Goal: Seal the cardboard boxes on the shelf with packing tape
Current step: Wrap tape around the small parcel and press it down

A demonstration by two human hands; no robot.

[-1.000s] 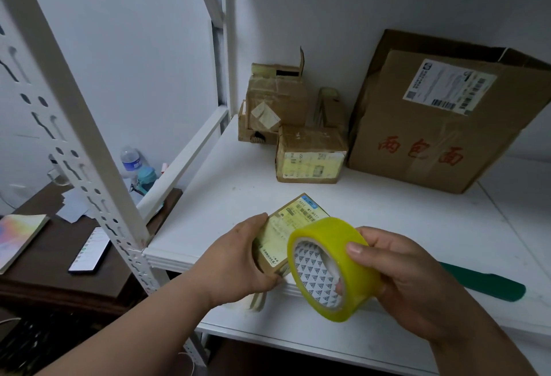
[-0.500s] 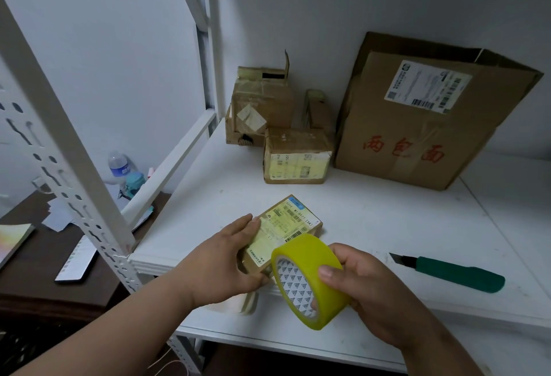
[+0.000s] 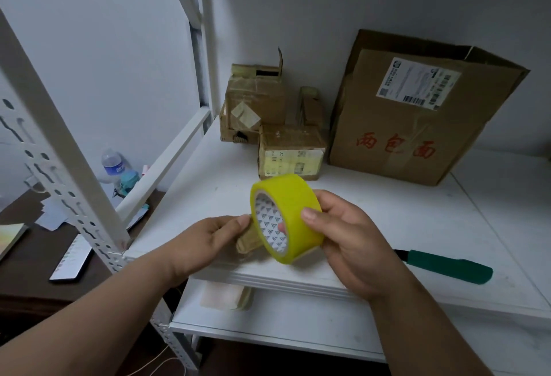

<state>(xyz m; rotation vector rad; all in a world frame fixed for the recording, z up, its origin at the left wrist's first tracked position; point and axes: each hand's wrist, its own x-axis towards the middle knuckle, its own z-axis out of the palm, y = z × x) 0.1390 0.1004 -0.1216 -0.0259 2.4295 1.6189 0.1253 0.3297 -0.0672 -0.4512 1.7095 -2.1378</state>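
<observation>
Yellow tape roll [image 3: 287, 218] raised over small parcel [image 3: 249, 243]
Right hand [image 3: 354, 244] grips the roll; left hand [image 3: 205, 246] pinches the parcel just left of it, nearly touching.

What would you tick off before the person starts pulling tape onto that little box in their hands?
1. Tape roll held firmly: ok, the right hand grips it, thumb on the outer face.
2. Small box steadied: ok, the left hand holds it, though the roll hides most of it.
3. Loose tape end found: cannot tell, no free end shows.
4. Box flaps closed: cannot tell, the top is hidden.
5. Cutter within reach: ok, the green-handled knife lies on the shelf beside the right hand.
</observation>
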